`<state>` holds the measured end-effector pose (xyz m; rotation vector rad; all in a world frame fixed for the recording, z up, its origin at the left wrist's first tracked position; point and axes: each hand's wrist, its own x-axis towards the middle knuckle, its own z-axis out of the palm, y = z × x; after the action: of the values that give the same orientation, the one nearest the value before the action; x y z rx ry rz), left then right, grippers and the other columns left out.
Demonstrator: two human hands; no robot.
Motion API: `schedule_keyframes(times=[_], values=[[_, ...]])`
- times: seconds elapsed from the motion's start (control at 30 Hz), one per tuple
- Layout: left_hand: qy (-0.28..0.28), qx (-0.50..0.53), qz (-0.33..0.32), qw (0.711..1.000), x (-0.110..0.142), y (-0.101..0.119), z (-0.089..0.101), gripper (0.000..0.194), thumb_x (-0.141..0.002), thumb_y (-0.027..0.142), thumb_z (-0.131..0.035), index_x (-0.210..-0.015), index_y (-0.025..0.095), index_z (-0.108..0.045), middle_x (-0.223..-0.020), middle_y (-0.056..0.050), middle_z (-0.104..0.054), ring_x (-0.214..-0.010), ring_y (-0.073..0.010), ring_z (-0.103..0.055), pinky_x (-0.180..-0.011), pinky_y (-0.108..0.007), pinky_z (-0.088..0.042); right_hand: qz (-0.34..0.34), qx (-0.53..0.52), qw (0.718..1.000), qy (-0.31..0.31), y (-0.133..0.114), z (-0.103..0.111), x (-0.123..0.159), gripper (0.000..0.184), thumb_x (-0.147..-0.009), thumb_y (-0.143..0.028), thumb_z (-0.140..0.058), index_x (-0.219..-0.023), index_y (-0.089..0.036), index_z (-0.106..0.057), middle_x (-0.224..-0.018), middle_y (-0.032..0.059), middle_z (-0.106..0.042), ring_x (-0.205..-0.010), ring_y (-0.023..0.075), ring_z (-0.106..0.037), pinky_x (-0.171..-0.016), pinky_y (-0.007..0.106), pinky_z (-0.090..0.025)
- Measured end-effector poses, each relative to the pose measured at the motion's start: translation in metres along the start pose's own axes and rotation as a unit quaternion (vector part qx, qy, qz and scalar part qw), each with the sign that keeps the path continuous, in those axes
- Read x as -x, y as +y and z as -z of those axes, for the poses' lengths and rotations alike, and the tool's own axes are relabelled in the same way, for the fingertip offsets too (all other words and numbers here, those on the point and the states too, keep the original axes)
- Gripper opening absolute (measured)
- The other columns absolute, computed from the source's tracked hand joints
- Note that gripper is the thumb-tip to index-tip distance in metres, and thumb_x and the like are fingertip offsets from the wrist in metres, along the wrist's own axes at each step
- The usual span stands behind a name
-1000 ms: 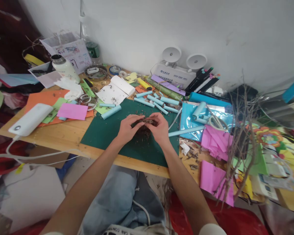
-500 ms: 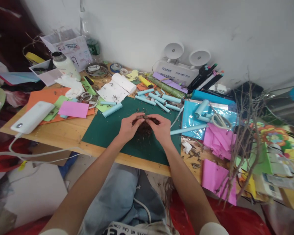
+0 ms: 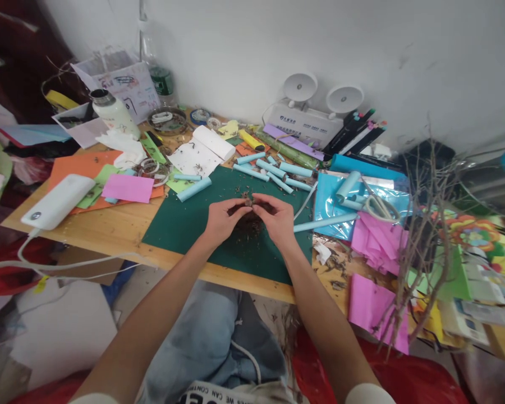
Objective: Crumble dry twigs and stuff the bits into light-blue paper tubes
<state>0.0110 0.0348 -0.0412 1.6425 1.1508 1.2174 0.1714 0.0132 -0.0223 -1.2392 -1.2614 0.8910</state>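
Observation:
My left hand point(image 3: 224, 220) and my right hand point(image 3: 276, 217) meet over a green mat point(image 3: 180, 216), thumbs and fingertips pinched almost together. Both grip small brown bits that look like dry bark or leaf crumbs; the pieces are too small to tell exactly. Under the fingers lies a loose heap of the same brown crumbs point(image 3: 249, 231), partly hidden by the hands. Behind them, several light blue paper tubes point(image 3: 280, 174) lie scattered on the mat's far edge, and one more tube point(image 3: 193, 189) rests to the left.
A white power bank point(image 3: 59, 201) with a cable sits at the left, near coloured paper and a bottle point(image 3: 114, 115). Thin bare branches point(image 3: 425, 252) rise at the right beside pink paper point(image 3: 376, 308) and a blue plastic packet point(image 3: 324, 210). A white router point(image 3: 307, 126) stands by the wall.
My fingertips have shifted slightly over the crumb heap, still pinched. The whole view has moved a little; the things on the table have stayed in place.

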Motion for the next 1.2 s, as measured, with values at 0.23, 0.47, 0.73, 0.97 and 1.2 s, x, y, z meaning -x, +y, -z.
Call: schedule_keyframes(times=[0.23, 0.47, 0.73, 0.97, 1.2], values=[[0.004, -0.059, -0.01, 0.998, -0.003, 0.0, 0.003, 0.021, -0.088, 0.036, -0.062, -0.086, 0.019, -0.074, -0.078, -0.002, -0.074, -0.071, -0.0156, -0.066, -0.07, -0.026, -0.052, -0.039, -0.022, 0.996, 0.078, 0.006, 0.005, -0.005, 0.017, -0.069, -0.033, -0.077, -0.08, -0.021, -0.075, -0.079, 0.0019, -0.073, -0.072, 0.0171, -0.065, -0.072, 0.032, -0.055], [-0.009, -0.019, -0.017, 1.0, -0.002, -0.001, 0.001, 0.024, -0.086, 0.041, -0.066, -0.092, 0.02, -0.074, -0.093, -0.005, -0.076, -0.083, -0.019, -0.069, -0.079, -0.03, -0.053, 0.008, 0.016, 1.0, -0.019, 0.004, 0.004, -0.002, 0.014, -0.077, -0.031, -0.071, -0.087, -0.026, -0.079, -0.092, 0.0027, -0.074, -0.086, 0.0183, -0.068, -0.082, 0.034, -0.055], [-0.001, -0.042, -0.025, 0.999, -0.002, 0.0, 0.004, 0.022, -0.089, 0.037, -0.062, -0.085, 0.019, -0.071, -0.079, -0.001, -0.071, -0.07, -0.0142, -0.061, -0.066, -0.024, -0.046, -0.003, -0.012, 1.0, 0.015, -0.002, 0.005, 0.0, 0.021, -0.074, -0.031, -0.075, -0.093, -0.022, -0.074, -0.085, 0.0021, -0.074, -0.078, 0.0173, -0.068, -0.076, 0.032, -0.055], [0.002, -0.075, -0.04, 0.996, -0.001, 0.003, 0.006, 0.029, -0.09, 0.039, -0.059, -0.073, 0.017, -0.07, -0.065, -0.001, -0.066, -0.059, -0.0128, -0.056, -0.058, -0.025, -0.044, 0.008, 0.035, 0.999, 0.009, -0.001, 0.002, 0.001, 0.011, -0.076, -0.03, -0.072, -0.08, -0.021, -0.075, -0.08, 0.0024, -0.074, -0.073, 0.0175, -0.067, -0.071, 0.031, -0.056], [-0.004, -0.12, -0.114, 0.986, -0.001, -0.003, 0.006, 0.024, -0.092, 0.025, -0.054, -0.103, 0.018, -0.074, -0.104, -0.008, -0.077, -0.095, -0.0205, -0.072, -0.089, -0.033, -0.055, -0.043, -0.042, 0.997, -0.045, 0.001, 0.014, -0.005, 0.025, -0.081, -0.041, -0.068, -0.097, -0.024, -0.077, -0.096, 0.0034, -0.078, -0.093, 0.021, -0.072, -0.087, 0.036, -0.058]])
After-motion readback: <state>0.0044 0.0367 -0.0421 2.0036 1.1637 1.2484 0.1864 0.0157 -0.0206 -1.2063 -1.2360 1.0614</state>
